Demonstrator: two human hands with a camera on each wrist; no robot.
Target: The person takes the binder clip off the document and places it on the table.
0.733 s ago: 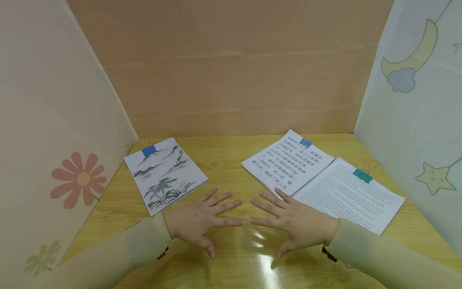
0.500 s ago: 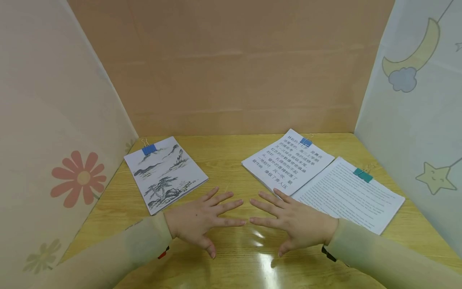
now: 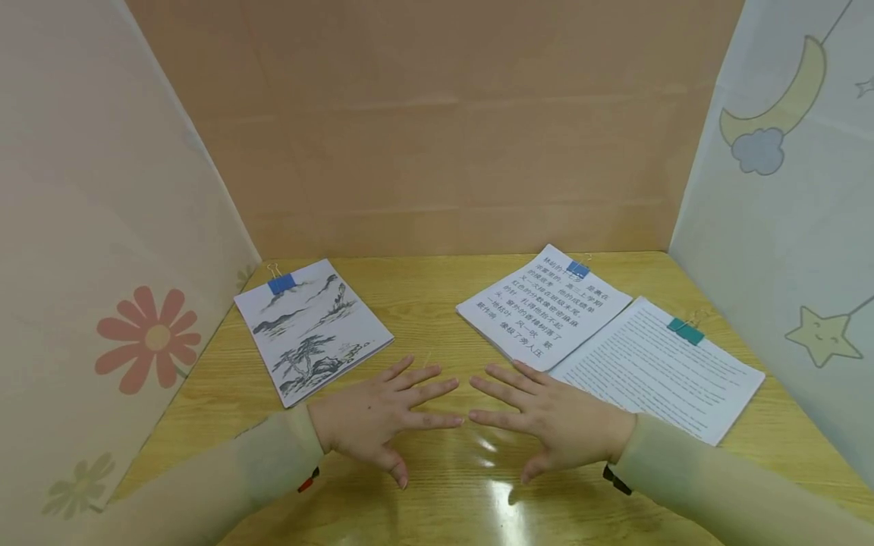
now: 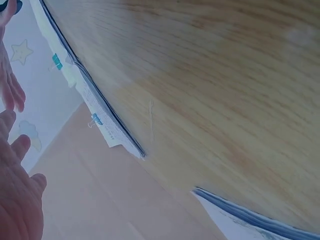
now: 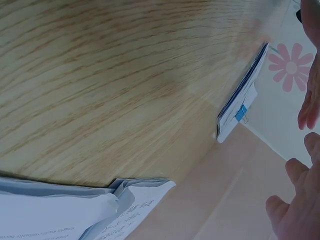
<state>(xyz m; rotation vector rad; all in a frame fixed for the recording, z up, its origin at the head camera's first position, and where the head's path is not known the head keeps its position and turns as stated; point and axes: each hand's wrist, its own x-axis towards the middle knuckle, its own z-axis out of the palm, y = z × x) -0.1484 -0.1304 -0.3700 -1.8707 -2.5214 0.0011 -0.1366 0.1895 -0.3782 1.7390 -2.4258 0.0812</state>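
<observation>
Head view shows both of my hands flat on the wooden table [image 3: 437, 303], palms down, fingers spread and straight, holding nothing. My left hand [image 3: 378, 417] and right hand [image 3: 556, 417] lie side by side with the fingertips nearly meeting, and I take the left hand as my landmark. I judge this a resting pose before any pick: nothing is gripped and no stack is touched.

Beyond and to the left of the left hand lies the landscape-print stack [image 3: 312, 327], held by a blue binder clip [image 3: 281, 283] at its far corner; its near corner sits close to my wrist but apart from it. Beyond and to the right of the left hand, past my right hand, is the stack with large characters [image 3: 542, 305], its own blue clip [image 3: 577, 269] at the far edge. It overlaps the fine-print stack [image 3: 658, 369], farther right again, which carries a teal clip [image 3: 686, 331]. My right fingers end just short of the large-character stack; whether they touch it I cannot tell.

Whichever stack I go for, I judge the next move calls for lifting a hand and coming in at a free edge or a clip.

Room: bare wood lies straight ahead between the stacks. Panels close the left, right and back sides, so wide sweeps are limited.
</observation>
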